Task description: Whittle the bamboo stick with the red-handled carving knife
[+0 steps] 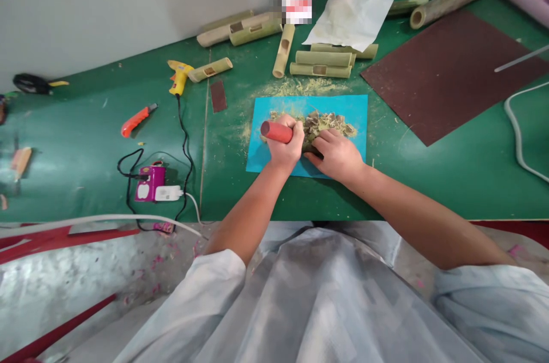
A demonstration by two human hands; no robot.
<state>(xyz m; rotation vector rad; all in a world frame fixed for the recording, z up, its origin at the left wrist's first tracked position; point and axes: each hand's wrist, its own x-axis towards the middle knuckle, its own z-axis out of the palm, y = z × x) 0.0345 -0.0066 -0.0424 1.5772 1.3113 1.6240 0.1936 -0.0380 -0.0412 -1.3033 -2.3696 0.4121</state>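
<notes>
My left hand point(286, 148) is closed around a thick red cylindrical handle point(274, 131), which tilts up toward the left. The working end of this tool is hidden by the hand. Close by on the right, my right hand point(338, 156) curls its fingers over a dark greenish piece that looks like bamboo point(309, 147), mostly covered by the fingers. Both hands are over a bright blue sheet point(358, 108). Just behind the fingers lies a heap of bamboo chips and shavings point(328, 122).
Bamboo tubes with cut openings point(323, 59) lie at the back, near a white paper point(349, 20). Leftward are a yellow glue gun point(180, 77), an orange utility knife point(139, 120) and a purple box point(150, 183) with cords. A brown sheet point(450, 77) covers the right side.
</notes>
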